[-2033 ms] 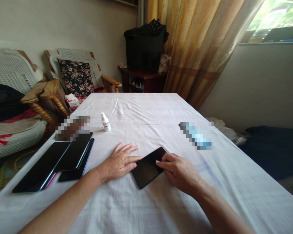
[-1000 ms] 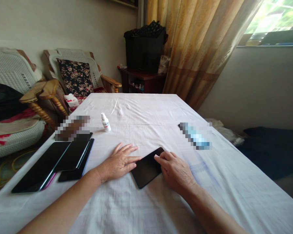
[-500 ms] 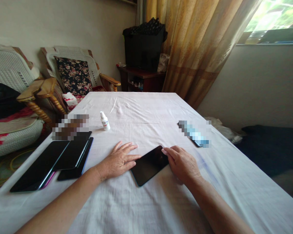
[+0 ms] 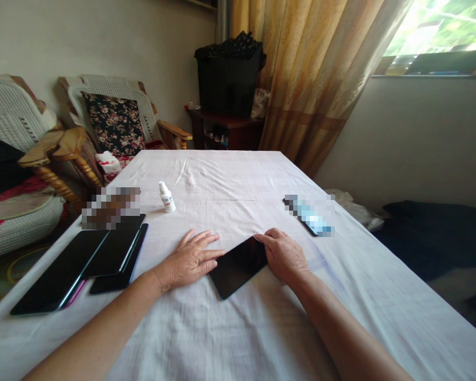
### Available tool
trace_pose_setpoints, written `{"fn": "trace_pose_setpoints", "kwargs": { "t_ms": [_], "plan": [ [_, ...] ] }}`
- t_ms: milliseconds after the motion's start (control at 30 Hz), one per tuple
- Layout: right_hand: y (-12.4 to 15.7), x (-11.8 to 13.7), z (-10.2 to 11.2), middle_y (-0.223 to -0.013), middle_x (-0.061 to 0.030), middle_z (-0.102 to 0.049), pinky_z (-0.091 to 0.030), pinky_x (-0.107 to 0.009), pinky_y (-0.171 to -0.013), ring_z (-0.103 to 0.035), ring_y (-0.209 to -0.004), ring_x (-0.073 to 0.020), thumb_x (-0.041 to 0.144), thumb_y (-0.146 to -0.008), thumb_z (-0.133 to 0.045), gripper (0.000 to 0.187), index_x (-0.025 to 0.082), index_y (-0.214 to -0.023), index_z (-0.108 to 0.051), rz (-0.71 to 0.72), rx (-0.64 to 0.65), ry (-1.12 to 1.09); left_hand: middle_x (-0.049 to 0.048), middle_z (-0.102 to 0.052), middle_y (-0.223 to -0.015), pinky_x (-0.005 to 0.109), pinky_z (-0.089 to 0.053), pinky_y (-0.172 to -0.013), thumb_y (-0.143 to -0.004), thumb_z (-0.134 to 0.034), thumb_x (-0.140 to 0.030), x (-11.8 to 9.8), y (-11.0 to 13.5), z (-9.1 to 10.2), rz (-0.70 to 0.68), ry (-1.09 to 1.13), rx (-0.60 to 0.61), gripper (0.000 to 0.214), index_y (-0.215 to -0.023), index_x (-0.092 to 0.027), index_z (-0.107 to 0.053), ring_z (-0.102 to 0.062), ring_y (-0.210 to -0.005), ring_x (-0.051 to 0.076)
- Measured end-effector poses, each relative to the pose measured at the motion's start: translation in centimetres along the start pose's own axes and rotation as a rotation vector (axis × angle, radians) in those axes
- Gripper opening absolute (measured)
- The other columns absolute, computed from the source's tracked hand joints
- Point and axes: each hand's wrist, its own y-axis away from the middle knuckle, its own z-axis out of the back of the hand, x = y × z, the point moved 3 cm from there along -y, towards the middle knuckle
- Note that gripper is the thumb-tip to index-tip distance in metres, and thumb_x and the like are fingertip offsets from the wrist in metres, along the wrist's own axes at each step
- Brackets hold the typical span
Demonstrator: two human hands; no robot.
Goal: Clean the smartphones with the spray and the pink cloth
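A dark-screened smartphone point(image 4: 238, 268) lies face up and slanted on the white tablecloth, between my two hands. My left hand point(image 4: 190, 259) rests flat with its fingers spread; thumb and index fingertips touch the phone's left edge. At the opposite end, my right hand point(image 4: 286, 256) has its fingers drawn together on the phone's upper right corner, thumb over the screen side. The fingertips under that edge are hidden. Whether a thin film is pinched there I cannot tell.
Several dark phones point(image 4: 59, 272) overlap at the left of the table. A white spray bottle point(image 4: 167, 197) stands beyond my left hand. Another phone point(image 4: 307, 216), partly pixelated, lies at the right. A pixelated brown thing point(image 4: 113, 207) sits near the left table edge. Armchairs point(image 4: 115, 114) stand behind.
The view has shifted slightly, so everything sits a little further left. My right hand stays at the phone's corner, its fingers slightly changed in pose. My left hand keeps its place.
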Motion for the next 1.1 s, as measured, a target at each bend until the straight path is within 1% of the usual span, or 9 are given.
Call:
{"fn": "trace_pose_setpoints", "kwargs": {
  "t_ms": [267,500,600,700,767,833,900,967,1100],
  "plan": [
    [1.4,-0.7,1.1,-0.108,-0.0052,-0.068,-0.042,-0.028,-0.075,-0.062,-0.096,-0.0202,0.012,-0.094,-0.043,0.04,0.03,-0.118,-0.07,0.008,0.057,0.007,0.002,-0.045,-0.149,0.056,-0.015,-0.115,-0.097,-0.049,-0.034,-0.2,-0.1,0.1,0.02,-0.026,0.01,0.035,-0.131,-0.04,-0.056,-0.034,-0.14,0.026],
    [3.5,-1.3,0.9,-0.107,-0.007,-0.068,-0.044,-0.028,-0.077,-0.062,-0.096,-0.0211,0.008,-0.091,-0.045,0.043,0.028,-0.121,-0.068,0.017,0.063,0.013,0.0022,-0.045,-0.149,0.058,-0.017,-0.114,-0.097,-0.048,-0.035,-0.1,0.0,-0.2,0.019,-0.043,0.008,0.034,-0.13,-0.039,-0.057,-0.034,-0.14,0.027],
    [4.7,-1.4,0.8,-0.11,-0.0075,-0.067,-0.045,-0.028,-0.076,-0.062,-0.097,-0.0218,0.01,-0.092,-0.044,0.043,0.029,-0.124,-0.067,-0.006,0.057,0.035,0.0022,-0.048,-0.146,0.057,-0.018,-0.115,-0.098,-0.047,-0.037,0.1,-0.1,-0.4,0.022,-0.05,-0.026,0.033,-0.128,-0.036,-0.058,-0.036,-0.139,0.026],
    [5.9,-1.5,0.6,-0.112,-0.0075,-0.066,-0.046,-0.028,-0.075,-0.063,-0.098,-0.0217,0.012,-0.093,-0.044,0.043,0.03,-0.126,-0.065,-0.037,0.049,0.048,0.0044,-0.053,-0.142,0.052,-0.022,-0.115,-0.098,-0.044,-0.041,0.1,0.1,-0.7,0.03,-0.056,-0.1,0.033,-0.124,-0.029,-0.061,-0.041,-0.135,0.024],
    [6.5,-1.4,0.4,-0.112,-0.0079,-0.066,-0.047,-0.028,-0.074,-0.063,-0.098,-0.0215,0.011,-0.093,-0.044,0.043,0.029,-0.127,-0.064,-0.051,0.04,0.059,0.0064,-0.055,-0.14,0.05,-0.024,-0.115,-0.099,-0.039,-0.047,0.1,0.8,-0.8,0.037,-0.055,-0.131,0.039,-0.121,-0.024,-0.061,-0.044,-0.134,0.024],
    [6.9,-1.1,0.1,-0.112,-0.0083,-0.066,-0.048,-0.028,-0.072,-0.064,-0.096,-0.0211,0.01,-0.092,-0.045,0.043,0.027,-0.127,-0.064,-0.057,0.019,0.071,0.0082,-0.054,-0.141,0.049,-0.023,-0.116,-0.097,-0.038,-0.058,-0.1,1.9,-1.0,0.019,-0.061,-0.13,0.051,-0.128,-0.023,-0.057,-0.043,-0.134,0.026],
    [7.2,-0.7,-0.2,-0.111,-0.0081,-0.066,-0.049,-0.026,-0.07,-0.064,-0.094,-0.0203,0.01,-0.092,-0.046,0.043,0.027,-0.126,-0.064,-0.047,-0.007,0.084,0.0104,-0.049,-0.145,0.05,-0.019,-0.117,-0.088,-0.043,-0.07,-0.4,3.2,-1.3,-0.025,-0.089,-0.115,0.071,-0.139,-0.021,-0.046,-0.04,-0.137,0.029],
    [7.5,0.0,-0.6,-0.109,-0.0071,-0.067,-0.049,-0.025,-0.068,-0.064,-0.094,-0.0195,0.009,-0.09,-0.047,0.044,0.028,-0.126,-0.064,-0.009,-0.03,0.097,0.0118,-0.045,-0.148,0.051,-0.017,-0.117,-0.081,-0.048,-0.076,-0.7,4.3,-1.5,-0.046,-0.128,-0.103,0.085,-0.145,-0.02,-0.039,-0.037,-0.138,0.031],
    [7.9,1.8,-1.1,-0.105,-0.0058,-0.068,-0.048,-0.023,-0.069,-0.064,-0.089,-0.0177,0.003,-0.085,-0.05,0.049,0.026,-0.126,-0.064,0.119,-0.055,0.102,0.0111,-0.047,-0.147,0.051,-0.018,-0.117,-0.083,-0.051,-0.072,-1.3,4.8,-2.0,0.004,-0.163,-0.132,0.08,-0.144,-0.02,-0.04,-0.039,-0.137,0.031]
  ]
}}
